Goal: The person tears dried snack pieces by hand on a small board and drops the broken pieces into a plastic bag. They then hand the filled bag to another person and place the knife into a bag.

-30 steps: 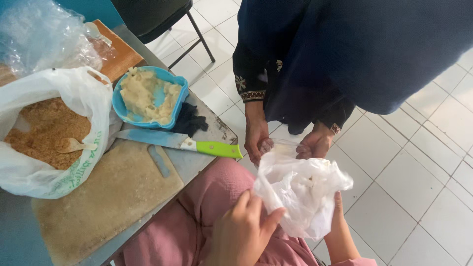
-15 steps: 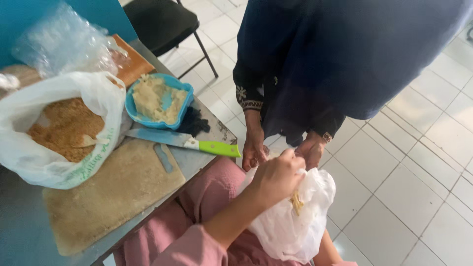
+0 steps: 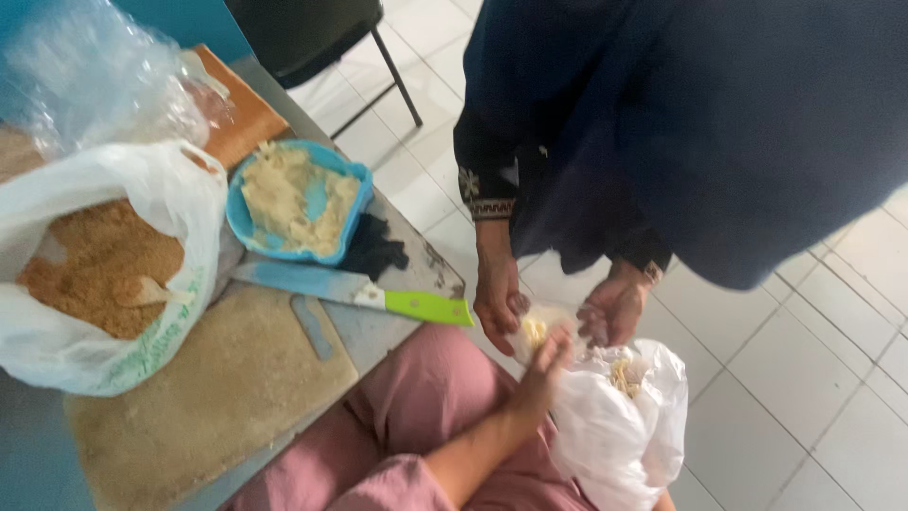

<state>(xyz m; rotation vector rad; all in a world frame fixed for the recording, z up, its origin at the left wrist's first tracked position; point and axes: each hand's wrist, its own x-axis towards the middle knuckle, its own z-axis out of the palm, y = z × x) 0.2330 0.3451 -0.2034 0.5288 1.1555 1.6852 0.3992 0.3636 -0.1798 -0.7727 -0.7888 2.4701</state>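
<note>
- Knife [image 3: 355, 294] at nine o'clock overhangs the surface [image 3: 227, 397] edge; a knee bump could drop it.
- My left hand [image 3: 547, 364] pinches pale food at the white bag [image 3: 615, 426], four o'clock; crumbs may spill.
- My right hand is hidden; I cannot tell its state.

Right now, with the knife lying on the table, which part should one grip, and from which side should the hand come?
Grip the green handle of the knife. It points to the table's edge and partly overhangs it, toward the pink lap, so a hand coming from that side meets it first. The blue blade points away, toward the white bag of crumbs, and lies flat.
</note>
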